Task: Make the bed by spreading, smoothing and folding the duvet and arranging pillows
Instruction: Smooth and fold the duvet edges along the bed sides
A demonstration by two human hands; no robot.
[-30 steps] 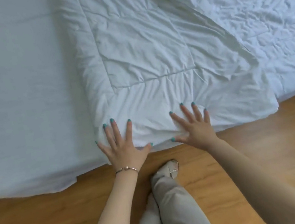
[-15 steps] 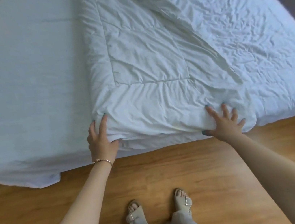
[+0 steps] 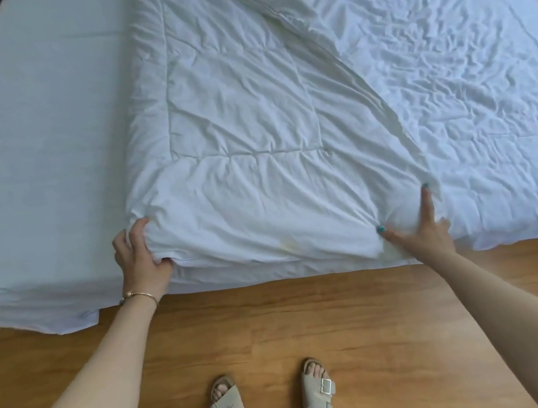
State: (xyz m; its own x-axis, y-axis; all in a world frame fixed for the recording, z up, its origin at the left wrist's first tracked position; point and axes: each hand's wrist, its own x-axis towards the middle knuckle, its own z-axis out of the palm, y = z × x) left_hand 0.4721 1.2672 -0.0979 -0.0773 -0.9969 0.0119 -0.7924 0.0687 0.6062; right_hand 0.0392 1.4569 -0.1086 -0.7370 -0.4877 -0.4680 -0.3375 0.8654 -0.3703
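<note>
- Soft, even daylight fills the view; nothing is blown out, and there is no hard glare.
- The white duvet has a cool, bluish cast, while the wooden floor reads warm orange.
- Shadows are faint and diffuse: shallow grey ones in the duvet's creases, a thin dark band under the bed's near edge.
- The far corners of the picture fall off to near black.
- Wide-angle distortion bends the bed's edges outward and stretches both forearms toward the bottom corners.
- Focus is fair at the centre; fabric texture looks smeared, and the right hand is slightly blurred, with a pale haze along its wrist.
</note>
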